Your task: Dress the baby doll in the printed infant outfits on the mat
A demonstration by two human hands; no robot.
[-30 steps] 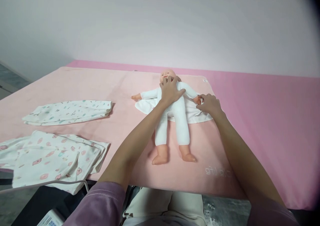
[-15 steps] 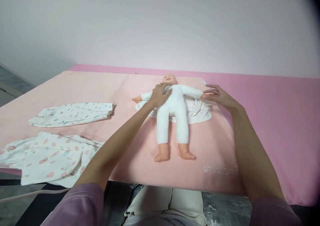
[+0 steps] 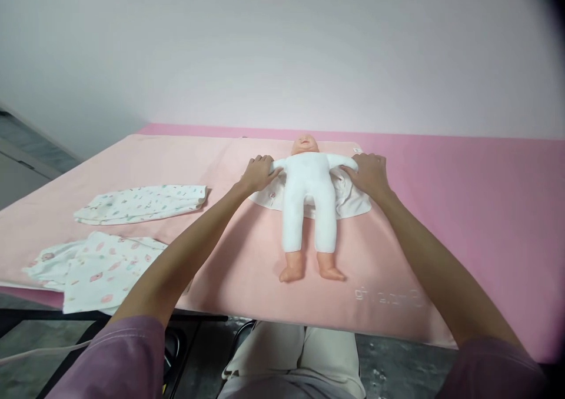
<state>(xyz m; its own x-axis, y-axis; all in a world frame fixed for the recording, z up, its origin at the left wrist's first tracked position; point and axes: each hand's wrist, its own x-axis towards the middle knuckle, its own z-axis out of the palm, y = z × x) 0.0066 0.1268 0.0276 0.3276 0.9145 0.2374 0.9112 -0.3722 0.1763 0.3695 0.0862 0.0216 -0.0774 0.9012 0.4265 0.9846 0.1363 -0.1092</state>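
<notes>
The fingers of the left hand [image 3: 258, 174] and the right hand [image 3: 372, 174] are closed around the two outstretched arms of a baby doll [image 3: 309, 178], each gripping near the doll's hand. The doll lies face up in the middle of the padded mat, feet towards the person. Its white cloth body looks soft and light, likely to give under a pinch; the moulded head and feet look smoother and firmer, so probably more slippery. The padded arms or the torso seem the surest holds, handled gently lest the limbs twist. Beneath its back and arms spreads a thin white garment [image 3: 353, 203], limp and easily rucked. Farther left lie a teal-printed garment [image 3: 141, 204] and, nearer, a pink-printed garment [image 3: 101, 263], both on the peach mat [image 3: 309, 308] covering the pink counter [image 3: 477, 222].
</notes>
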